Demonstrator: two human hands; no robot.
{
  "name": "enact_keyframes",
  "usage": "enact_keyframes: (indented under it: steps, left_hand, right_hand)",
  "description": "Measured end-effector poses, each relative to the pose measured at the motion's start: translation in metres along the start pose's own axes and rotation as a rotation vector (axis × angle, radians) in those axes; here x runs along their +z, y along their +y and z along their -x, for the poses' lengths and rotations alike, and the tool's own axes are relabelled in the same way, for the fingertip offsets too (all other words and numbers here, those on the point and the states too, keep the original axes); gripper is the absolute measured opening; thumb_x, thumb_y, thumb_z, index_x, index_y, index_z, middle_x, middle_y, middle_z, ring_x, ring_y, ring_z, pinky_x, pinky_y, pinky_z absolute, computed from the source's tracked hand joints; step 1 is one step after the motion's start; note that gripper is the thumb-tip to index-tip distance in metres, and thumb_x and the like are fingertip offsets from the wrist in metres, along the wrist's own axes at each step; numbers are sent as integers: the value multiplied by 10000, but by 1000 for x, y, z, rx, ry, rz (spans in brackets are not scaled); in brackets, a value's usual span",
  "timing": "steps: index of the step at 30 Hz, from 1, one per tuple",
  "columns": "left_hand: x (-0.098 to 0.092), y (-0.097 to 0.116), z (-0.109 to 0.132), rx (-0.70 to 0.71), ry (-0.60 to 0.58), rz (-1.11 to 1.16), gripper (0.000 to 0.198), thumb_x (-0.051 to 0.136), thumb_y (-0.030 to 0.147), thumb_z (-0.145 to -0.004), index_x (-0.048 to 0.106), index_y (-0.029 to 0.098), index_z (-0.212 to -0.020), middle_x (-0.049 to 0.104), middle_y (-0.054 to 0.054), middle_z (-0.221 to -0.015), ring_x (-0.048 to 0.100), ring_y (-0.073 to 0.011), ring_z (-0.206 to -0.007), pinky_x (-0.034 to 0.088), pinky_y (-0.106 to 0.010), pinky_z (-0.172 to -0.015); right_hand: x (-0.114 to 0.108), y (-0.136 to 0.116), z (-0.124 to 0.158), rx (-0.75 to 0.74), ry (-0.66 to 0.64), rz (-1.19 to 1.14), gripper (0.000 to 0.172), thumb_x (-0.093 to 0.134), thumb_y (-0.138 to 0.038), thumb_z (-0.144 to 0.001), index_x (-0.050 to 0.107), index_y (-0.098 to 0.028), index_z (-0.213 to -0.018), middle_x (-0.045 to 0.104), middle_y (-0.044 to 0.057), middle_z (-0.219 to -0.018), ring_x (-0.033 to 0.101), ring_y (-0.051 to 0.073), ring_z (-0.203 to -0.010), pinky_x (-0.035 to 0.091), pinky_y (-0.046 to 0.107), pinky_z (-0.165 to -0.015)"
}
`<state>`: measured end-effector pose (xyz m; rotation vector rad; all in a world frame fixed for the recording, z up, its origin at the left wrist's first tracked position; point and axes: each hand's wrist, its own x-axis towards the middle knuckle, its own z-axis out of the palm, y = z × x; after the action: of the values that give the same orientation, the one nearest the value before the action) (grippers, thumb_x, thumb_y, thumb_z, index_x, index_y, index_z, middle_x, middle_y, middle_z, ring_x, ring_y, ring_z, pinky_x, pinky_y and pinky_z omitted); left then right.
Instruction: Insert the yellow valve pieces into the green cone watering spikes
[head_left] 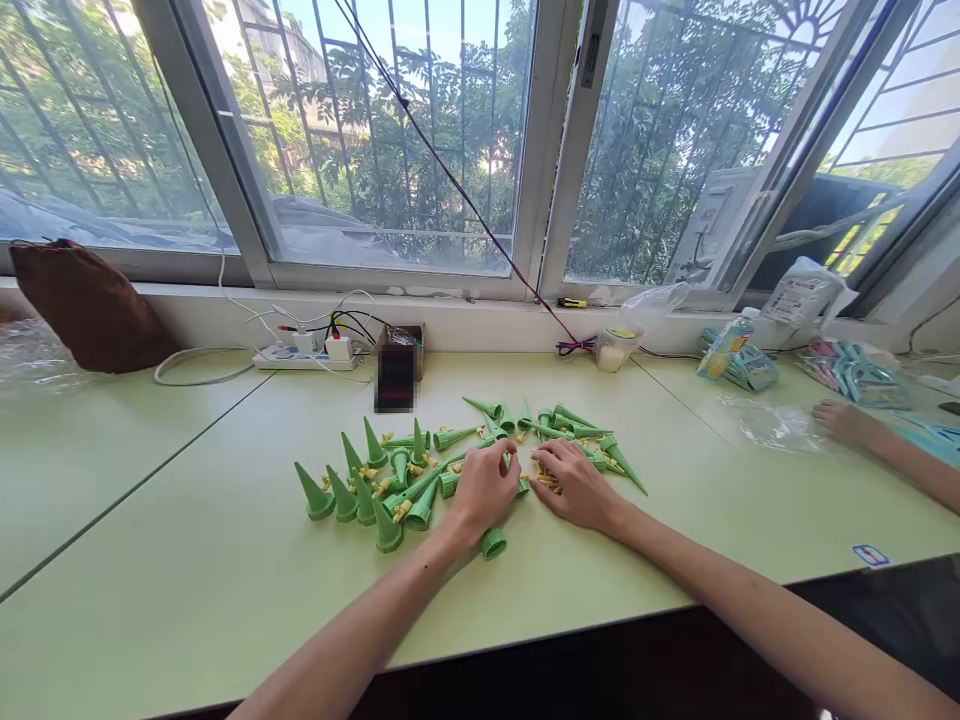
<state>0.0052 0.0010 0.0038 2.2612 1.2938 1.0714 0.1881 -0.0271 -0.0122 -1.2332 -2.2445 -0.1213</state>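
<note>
My left hand (484, 492) is over the middle of a pile of green plastic cones. Its fingers are curled together, and green plastic shows between them; most of what they grip is hidden. Below its wrist lies a green cone (493, 543) with the hollow end facing me. My right hand (576, 486) rests palm down, fingers apart, beside and partly over small yellow plastic pieces (547, 480). Several green cones stand point up at the left, such as one cone (311, 492). Others lie on their sides, including a long cone (628, 466) right of my right hand.
Behind the cones stand a small box (418, 350) and a power strip (300, 358) with cables. A clear tub (615, 348) sits by the window. Packets (739, 362) and clear plastic film (776, 425) are at right, near another person's hand (847, 420). A brown bag (90, 310) stands left.
</note>
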Motion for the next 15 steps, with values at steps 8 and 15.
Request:
enact_keyframes:
  steps: [8,15]
  left_hand:
    - [-1,-1,1,-8,-11,10,187,492,226,-870,670,170,-878,569,19,-556,509,-134,-524,355,-253,-592]
    - [1,-3,1,0,-14,8,182,497,230,-868,671,178,-875,566,23,-550,509,-134,-520,352,-252,-588]
  right_hand:
    - [6,3,1,13,57,-75,312,614,-243,-860,548,-186,-1160,580,130,-1098,548,282,-1040,472,461,-910]
    - [8,3,3,-8,91,-116,329,589,-164,-856,536,-193,-1180,555,132,-1143,535,283,-1055,491,465,-902]
